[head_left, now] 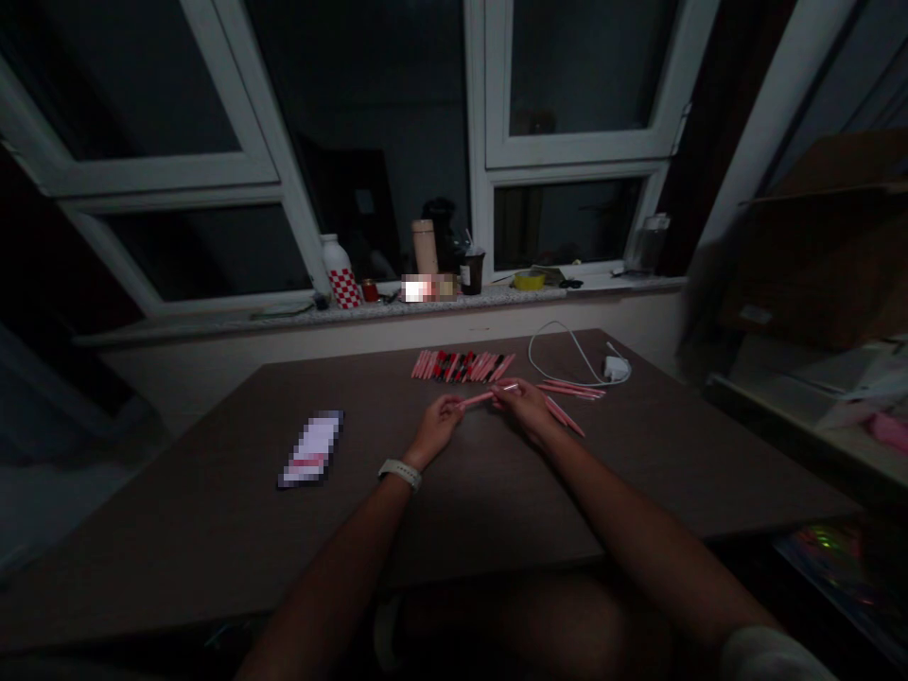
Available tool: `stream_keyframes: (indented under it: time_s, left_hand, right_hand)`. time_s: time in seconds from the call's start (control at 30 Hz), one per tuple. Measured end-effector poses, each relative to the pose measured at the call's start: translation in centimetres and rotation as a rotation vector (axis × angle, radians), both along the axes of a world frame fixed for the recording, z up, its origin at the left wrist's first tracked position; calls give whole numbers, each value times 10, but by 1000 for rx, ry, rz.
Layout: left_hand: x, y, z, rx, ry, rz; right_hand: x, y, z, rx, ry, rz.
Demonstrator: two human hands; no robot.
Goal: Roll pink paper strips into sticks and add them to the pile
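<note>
Here, just below frame centre, left hand (435,428) and right hand (526,407) pinch what looks like a pink pen (476,399)

Your desk (489,501) shows a matt, wood-look top, with smooth, plastic-looking pens (424,364) on it, a speckled, stone-like sill (387,311) behind it and a dull cardboard box (794,255) to its right.

One camera, on head of person (333,558) at near edge of table (213,530). Looks forward and down, from above near edge across to far edge and windows (369,113) beyond. Wide view: both far corners inside, near right corner too; near edge runs low, close to lens. Left hand (434,426) and right hand (525,407) sit mid-view, nearer far edge, forearms (617,497) entering from below.
</note>
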State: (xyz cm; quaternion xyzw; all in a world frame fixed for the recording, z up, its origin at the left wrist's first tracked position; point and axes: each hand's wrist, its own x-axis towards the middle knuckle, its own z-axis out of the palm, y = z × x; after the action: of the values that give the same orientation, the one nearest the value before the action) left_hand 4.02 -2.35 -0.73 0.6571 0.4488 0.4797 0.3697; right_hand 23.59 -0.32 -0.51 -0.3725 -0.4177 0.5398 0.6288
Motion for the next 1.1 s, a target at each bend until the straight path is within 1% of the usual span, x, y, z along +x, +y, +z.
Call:
stream_keyframes:
  time_s: [0.1, 0.3, 0.5, 0.73, 0.8, 0.93, 1.1]
  left_hand:
    - [0, 1, -1, 6, -16, -8]
    - [1, -2, 5, 26, 104, 26]
    - [3, -5, 5, -8, 11, -1]
    - [1, -3, 6, 48, 133, 18]
    - [1, -4, 5, 45, 116, 21]
    - [1, -3, 2, 22, 50, -17]
    - [1, -1, 1, 50, 97, 5]
  right_hand:
    - [0, -2, 2, -12, -7, -5]
    - [-1, -3, 5, -45, 2, -6]
    - [-1, -5, 6, -55, 6, 13]
    - [-1, -6, 7, -68, 44, 7]
    - [-2, -5, 6, -63, 48, 16]
    - [-2, -4, 4, -55, 64, 34]
    - [-2, -4, 4, -71, 58, 28]
